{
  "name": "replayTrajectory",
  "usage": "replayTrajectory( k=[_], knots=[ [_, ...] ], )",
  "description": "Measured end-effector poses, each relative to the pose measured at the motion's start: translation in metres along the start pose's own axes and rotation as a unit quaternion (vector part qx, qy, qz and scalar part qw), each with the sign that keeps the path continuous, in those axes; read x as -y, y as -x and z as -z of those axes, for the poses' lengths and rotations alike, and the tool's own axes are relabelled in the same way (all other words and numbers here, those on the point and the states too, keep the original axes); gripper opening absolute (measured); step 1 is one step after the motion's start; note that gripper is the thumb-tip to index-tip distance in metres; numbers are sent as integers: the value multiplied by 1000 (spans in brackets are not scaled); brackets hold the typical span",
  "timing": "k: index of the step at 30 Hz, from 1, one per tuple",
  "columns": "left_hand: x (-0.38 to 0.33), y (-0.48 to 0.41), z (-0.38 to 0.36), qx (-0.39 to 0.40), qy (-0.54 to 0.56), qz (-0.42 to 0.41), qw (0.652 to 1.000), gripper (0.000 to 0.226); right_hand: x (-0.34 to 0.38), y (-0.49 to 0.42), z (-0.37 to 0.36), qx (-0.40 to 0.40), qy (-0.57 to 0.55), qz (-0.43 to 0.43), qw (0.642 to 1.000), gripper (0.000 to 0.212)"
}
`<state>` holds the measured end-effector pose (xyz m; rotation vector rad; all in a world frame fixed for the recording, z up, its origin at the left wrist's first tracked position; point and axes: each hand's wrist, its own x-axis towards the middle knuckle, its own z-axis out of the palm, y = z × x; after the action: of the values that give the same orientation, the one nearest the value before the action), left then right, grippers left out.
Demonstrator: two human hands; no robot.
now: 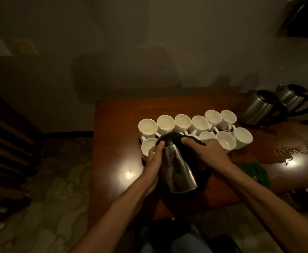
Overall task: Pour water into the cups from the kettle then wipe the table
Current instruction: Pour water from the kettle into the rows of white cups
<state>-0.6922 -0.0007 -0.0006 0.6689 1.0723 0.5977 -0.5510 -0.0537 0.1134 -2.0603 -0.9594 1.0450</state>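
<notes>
A steel kettle [178, 168] with a black lid is tipped forward over the near row of white cups [182, 123], its top end pointing at them. My right hand [207, 152] grips the black handle near the lid. My left hand [156, 156] lies flat against the kettle's left side, fingers straight, fingertips at the lid's edge. The cups stand in two rows on the brown table [116, 143]; the kettle and my hands hide some of the near row. A near-left cup [147, 148] sits just beside my left hand. A green cloth [253, 174] lies right of my right forearm.
Two more steel kettles [259, 108] [295, 97] stand at the table's far right corner. Spilled water [293, 152] glistens on the right part of the table. A wall runs behind the table, patterned carpet [58, 189] lies to the left, and dark wooden furniture [3, 134] stands at far left.
</notes>
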Motion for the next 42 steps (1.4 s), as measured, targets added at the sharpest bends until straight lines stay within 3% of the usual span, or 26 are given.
replayTrajectory(
  k=[5, 11, 16, 23, 29, 32, 39, 42],
  knots=[
    [2, -4, 1, -18, 21, -7, 1000, 60, -1, 2, -5, 11, -27, -12, 1000, 37],
    [3, 1, 3, -43, 36, 8, 998, 83, -5, -4, -10, 22, -36, -25, 999, 41],
    [0, -2, 8, -20, 45, 9, 999, 57, -2, -3, -16, 14, -35, -32, 999, 42],
    [-18, 2, 20, 28, -1, 32, 999, 49, 11, 10, -27, -26, -42, -55, 997, 40],
    [-24, 6, 36, 68, -38, 64, 995, 62, 16, 26, -46, -86, -52, -75, 992, 39],
    [-21, 6, 42, 71, -49, 74, 994, 81, 16, 31, -53, -96, -55, -81, 991, 37],
    [-15, -2, 46, 73, -26, 78, 994, 64, 19, 32, -57, -101, -21, -78, 992, 39],
    [-13, -5, 45, 81, -22, 80, 993, 80, 24, 31, -56, -97, -4, -86, 992, 42]
  ],
)
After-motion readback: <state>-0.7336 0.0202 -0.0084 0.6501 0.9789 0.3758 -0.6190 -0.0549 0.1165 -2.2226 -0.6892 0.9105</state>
